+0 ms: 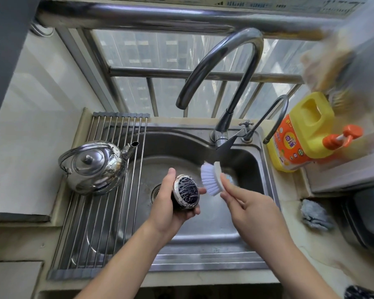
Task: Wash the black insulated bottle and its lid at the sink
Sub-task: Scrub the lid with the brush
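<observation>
Lid (186, 192) in left hand (168, 203), brush (211, 179) in right hand (246, 208), above sink (203, 234)

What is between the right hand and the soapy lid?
The white-bristled brush, seen in the head view. The right hand holds it, bristles facing the lid gripped by the left hand.

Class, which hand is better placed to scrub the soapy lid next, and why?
Right. The right hand grips the brush, bristles beside the lid; the left hand holds the lid over the sink.
</observation>
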